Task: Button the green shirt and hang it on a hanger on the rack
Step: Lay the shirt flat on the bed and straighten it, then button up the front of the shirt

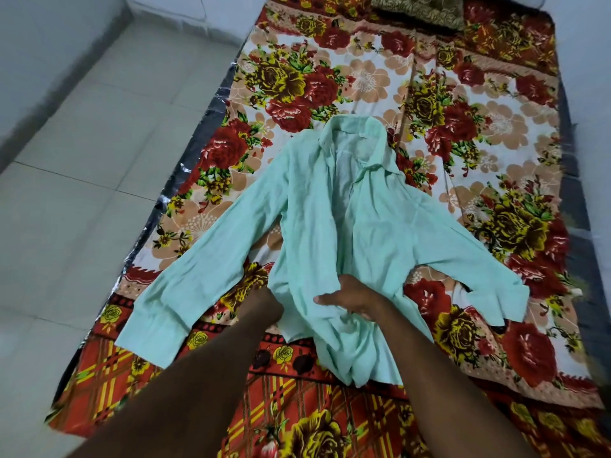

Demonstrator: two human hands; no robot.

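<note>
A pale green long-sleeved shirt [344, 213] lies front up on a flowered bedsheet [479, 133], collar away from me, both sleeves spread out to the sides. Its front is open near the collar and bunched at the lower hem. My left hand [261, 305] is at the lower left edge of the shirt front, its fingers tucked under the cloth and hidden. My right hand [350, 297] rests on the lower front, fingers curled into the fabric. No hanger or rack is in view.
The mattress runs away from me, with a dark patterned pillow [420, 9] at its far end. White floor tiles [82, 166] lie to the left, and a pale wall rises at the upper left.
</note>
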